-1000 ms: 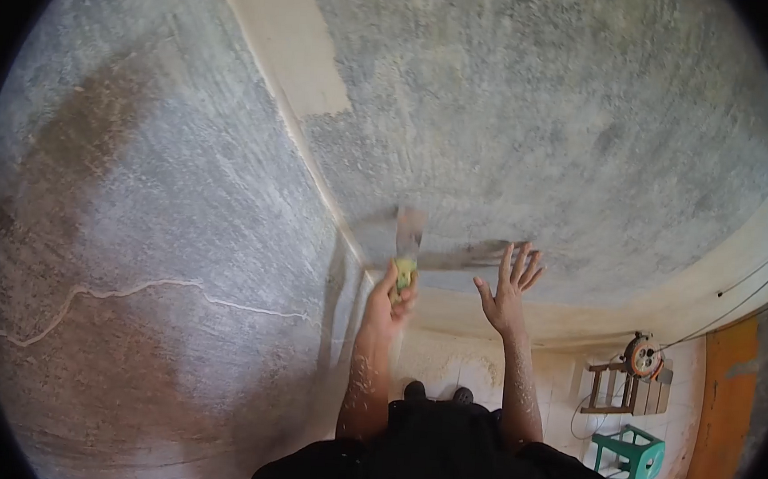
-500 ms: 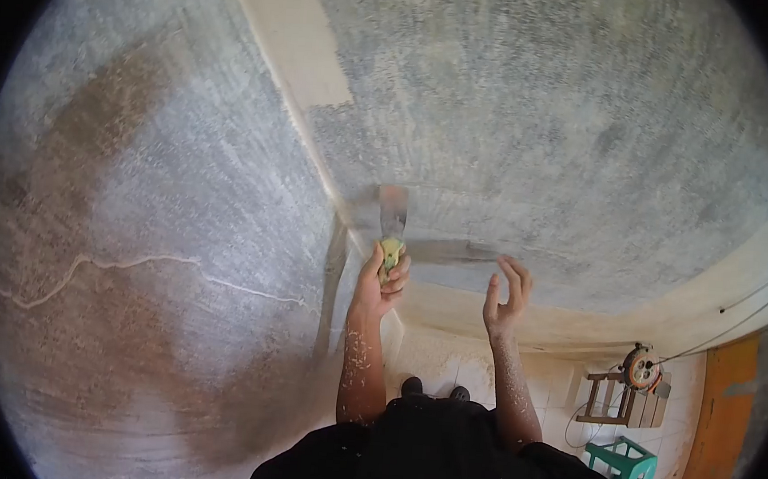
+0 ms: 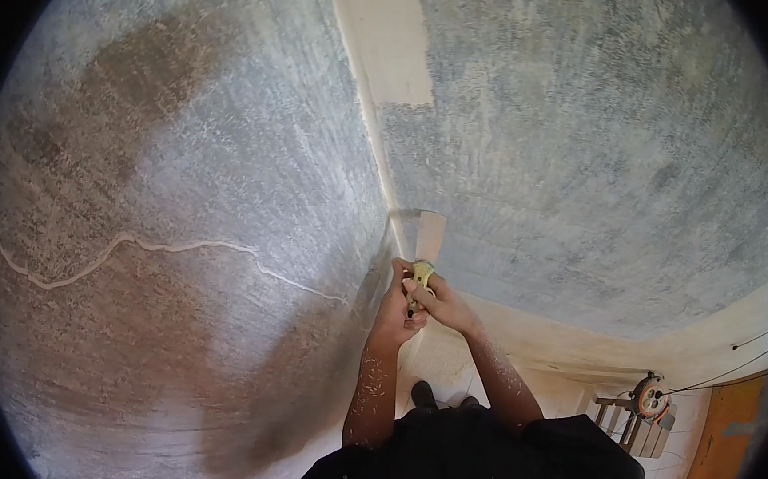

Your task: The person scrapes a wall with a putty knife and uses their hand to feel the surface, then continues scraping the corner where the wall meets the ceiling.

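The left hand [image 3: 395, 310] and right hand [image 3: 444, 302] are together, both clamped on the scraper [image 3: 429, 235] handle. The blade lies flat on the wall [image 3: 586, 147], at 12 o'clock from the hands, just beside the corner [image 3: 375, 150].

Grey plastered corner walls [image 3: 183, 181], orange door [image 3: 726, 441] beyond

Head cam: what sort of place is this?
Probably a room under renovation or construction. Bare grey plaster surfaces meet at a corner beside a cream strip; left hand and right hand grip a scraper there; a cable reel sits on a wooden rack.
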